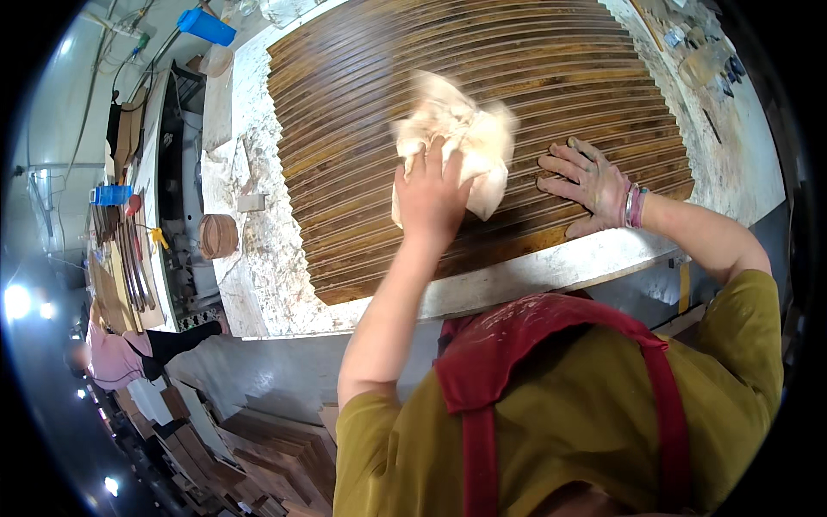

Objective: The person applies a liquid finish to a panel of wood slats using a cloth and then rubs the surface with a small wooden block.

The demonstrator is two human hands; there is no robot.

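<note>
Many long brown wooden strips [362,138] lie side by side across the worktable, their ends forming a jagged edge. On top of them my left hand [433,194] holds a crumpled cream cloth [487,164] against the wood, fingers over its near side. The cloth's far edges are blurred by motion. To the right, my right hand [594,189] rests flat on the strips with fingers spread, holding nothing. Its fingers look stained, and bands circle the wrist.
The paint-stained white table [267,284] carries a round brown roll [218,236] and a small grey block [251,202] at left. A clear container [702,65] stands at far right. A person in pink [121,353] is at the left. Stacked boards [271,457] lie below.
</note>
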